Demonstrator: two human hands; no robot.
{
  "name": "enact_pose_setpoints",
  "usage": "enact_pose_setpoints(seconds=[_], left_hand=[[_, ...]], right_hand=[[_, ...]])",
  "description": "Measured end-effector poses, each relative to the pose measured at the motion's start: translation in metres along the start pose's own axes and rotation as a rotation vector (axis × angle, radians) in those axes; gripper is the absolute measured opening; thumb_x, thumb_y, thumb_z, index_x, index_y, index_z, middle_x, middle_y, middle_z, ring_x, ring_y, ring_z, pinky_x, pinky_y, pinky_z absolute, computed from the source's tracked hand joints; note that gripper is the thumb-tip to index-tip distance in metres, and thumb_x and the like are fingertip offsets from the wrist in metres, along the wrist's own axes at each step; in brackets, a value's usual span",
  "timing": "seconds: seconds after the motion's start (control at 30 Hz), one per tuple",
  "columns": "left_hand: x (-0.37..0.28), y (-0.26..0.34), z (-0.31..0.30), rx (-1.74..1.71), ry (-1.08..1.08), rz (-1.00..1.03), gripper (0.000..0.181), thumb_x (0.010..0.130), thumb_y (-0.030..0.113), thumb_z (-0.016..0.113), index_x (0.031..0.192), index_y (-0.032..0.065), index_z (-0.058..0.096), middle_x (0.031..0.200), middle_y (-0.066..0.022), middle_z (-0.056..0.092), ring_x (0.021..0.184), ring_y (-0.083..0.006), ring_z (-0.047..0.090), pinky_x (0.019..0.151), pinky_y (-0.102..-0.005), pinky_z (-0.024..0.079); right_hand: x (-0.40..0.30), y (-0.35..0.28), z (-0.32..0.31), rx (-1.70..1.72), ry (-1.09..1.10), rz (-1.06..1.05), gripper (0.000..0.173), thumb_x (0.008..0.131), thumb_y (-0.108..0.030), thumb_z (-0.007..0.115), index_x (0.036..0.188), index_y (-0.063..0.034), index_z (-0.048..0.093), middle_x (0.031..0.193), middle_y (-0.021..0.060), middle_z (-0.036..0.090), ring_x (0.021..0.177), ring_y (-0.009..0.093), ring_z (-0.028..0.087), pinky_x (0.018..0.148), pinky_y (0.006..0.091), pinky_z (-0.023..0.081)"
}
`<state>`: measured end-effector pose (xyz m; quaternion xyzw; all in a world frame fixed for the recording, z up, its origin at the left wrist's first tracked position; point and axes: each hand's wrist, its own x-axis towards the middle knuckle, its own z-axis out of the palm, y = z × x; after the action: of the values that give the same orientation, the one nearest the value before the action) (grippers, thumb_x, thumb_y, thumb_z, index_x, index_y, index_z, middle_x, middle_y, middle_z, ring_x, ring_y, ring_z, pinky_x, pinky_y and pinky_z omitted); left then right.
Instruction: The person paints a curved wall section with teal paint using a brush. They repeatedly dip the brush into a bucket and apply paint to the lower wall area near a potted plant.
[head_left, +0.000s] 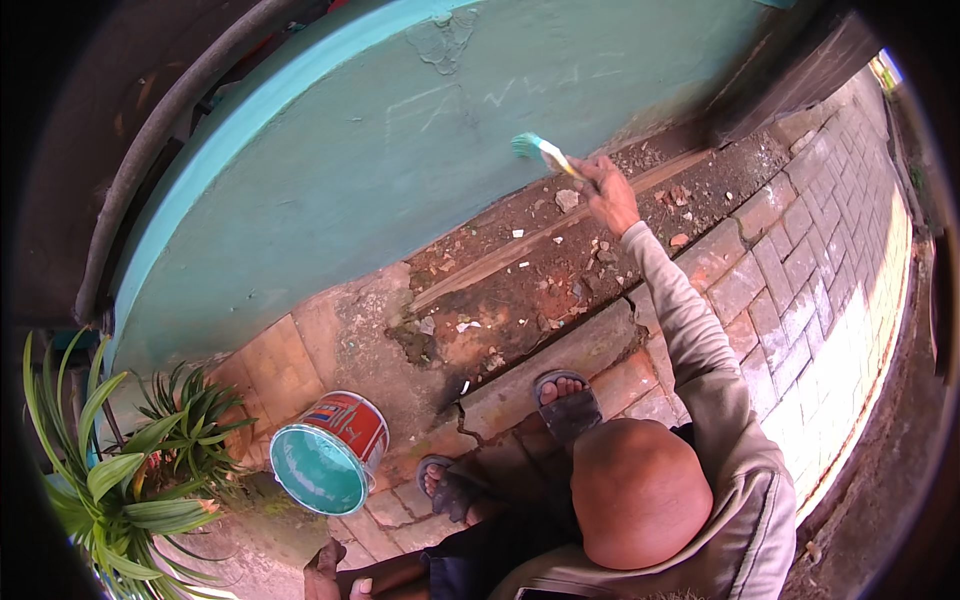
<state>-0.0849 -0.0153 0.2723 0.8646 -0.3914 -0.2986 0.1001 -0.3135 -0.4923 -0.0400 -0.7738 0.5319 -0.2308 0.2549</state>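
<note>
My right hand (609, 193) grips a paintbrush (556, 157) by its white and yellow handle. Turquoise paint coats its splayed bristles, which are at the lower part of a green-blue wall (337, 165); whether they touch it I cannot tell. At the bottom edge, my left hand (326, 566) is partly cut off beside my leg, and its grip cannot be made out. Nearest to it stands a paint bucket (367, 424) with a red printed label, tilted in view. Turquoise paint (319, 469) shows inside its open top.
Potted plants (135, 487) with long leaves stand left of the bucket. A soil strip (517, 300) with rubble and a wooden batten (495, 262) runs along the wall's foot. My sandalled feet (566, 401) rest by a cracked kerb on brick paving (780, 262). A pipe (142, 150) curves at upper left.
</note>
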Motion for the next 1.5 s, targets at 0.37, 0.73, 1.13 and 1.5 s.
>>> enact_pose_setpoints(seconds=[0.37,0.73,1.13,1.5], left_hand=[[0.005,0.001,-0.004,0.025,-0.006,0.062,0.044,0.098,0.005,0.048,0.140,-0.0026,0.043,0.132,-0.0236,0.056,0.122,-0.0345,0.054,0.102,-0.0396,0.043],[0.003,0.000,-0.004,0.041,0.038,0.127,0.043,0.097,0.005,0.049,0.138,-0.0039,0.046,0.129,-0.0256,0.057,0.119,-0.0379,0.056,0.102,-0.0411,0.043],[0.000,0.004,-0.003,0.029,0.046,0.111,0.043,0.097,0.005,0.049,0.139,-0.0047,0.045,0.130,-0.0252,0.056,0.120,-0.0368,0.055,0.101,-0.0405,0.043],[-0.001,-0.005,-0.001,-0.001,0.046,0.077,0.045,0.095,0.000,0.046,0.140,-0.0039,0.044,0.131,-0.0235,0.056,0.121,-0.0327,0.054,0.100,-0.0385,0.045]], right_hand=[[0.038,0.106,-0.054,-0.017,0.426,0.284,0.042,0.085,-0.014,0.065,0.127,-0.0124,0.065,0.114,0.0204,0.060,0.106,0.035,0.060,0.092,0.0421,0.045],[-0.015,-0.068,0.029,0.303,0.293,0.041,0.054,0.085,-0.002,0.058,0.138,0.0028,0.050,0.107,0.0182,0.046,0.097,0.032,0.051,0.089,0.0377,0.045],[-0.067,-0.151,0.068,0.316,-0.119,-0.358,0.052,0.084,0.002,0.057,0.136,-0.0047,0.055,0.104,0.0153,0.048,0.089,0.031,0.057,0.081,0.0391,0.049],[0.001,-0.028,-0.049,0.229,0.090,-0.115,0.044,0.087,-0.004,0.061,0.130,-0.0098,0.063,0.097,0.0082,0.055,0.088,0.022,0.055,0.080,0.0339,0.046]])
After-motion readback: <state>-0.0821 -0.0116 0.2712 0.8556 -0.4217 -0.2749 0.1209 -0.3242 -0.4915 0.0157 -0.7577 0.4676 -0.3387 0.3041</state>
